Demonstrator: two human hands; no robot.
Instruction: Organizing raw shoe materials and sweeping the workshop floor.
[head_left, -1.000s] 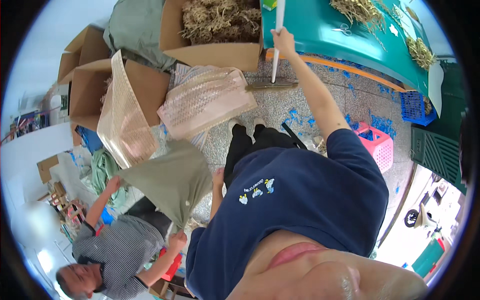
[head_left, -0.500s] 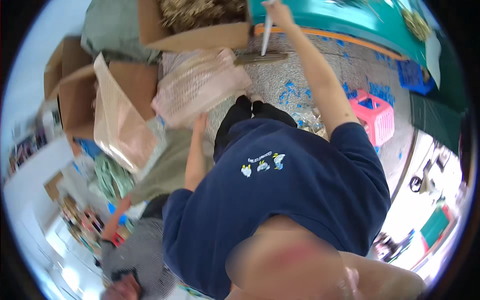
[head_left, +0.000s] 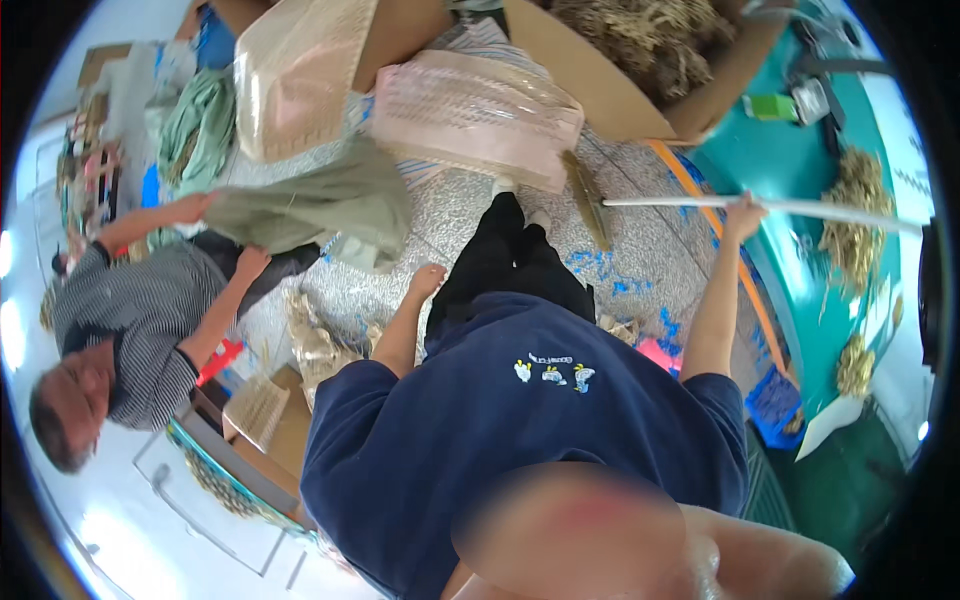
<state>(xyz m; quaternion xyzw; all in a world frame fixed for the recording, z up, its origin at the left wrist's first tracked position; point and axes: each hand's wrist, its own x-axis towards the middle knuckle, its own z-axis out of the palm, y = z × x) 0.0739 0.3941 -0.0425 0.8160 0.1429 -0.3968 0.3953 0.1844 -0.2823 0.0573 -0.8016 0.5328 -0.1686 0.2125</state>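
I look down my own dark blue shirt (head_left: 520, 420) and black trousers. My right hand (head_left: 745, 212) is raised to the right and shut on a long white broom handle (head_left: 830, 212). The handle runs across to the broom's straw head (head_left: 585, 195), which rests on the speckled floor. My left hand (head_left: 428, 281) hangs at my side, holds nothing, and its fingers are loosely apart. To my left, a person in a striped shirt (head_left: 140, 310) bends over and grips an olive green sack (head_left: 320, 205) with both hands.
A cardboard box of dry straw (head_left: 640, 50) stands ahead, with two clear plastic bags (head_left: 480, 110) beside it. A teal table (head_left: 800, 150) with straw bundles runs along the right. A pink basket (head_left: 660, 355) and a blue crate (head_left: 775, 400) sit by its foot. Blue scraps litter the floor.
The view has swung round, so the table now lies on the right. The broom handle has gone from nearly upright to lying across the picture. The other person appears higher on the left.
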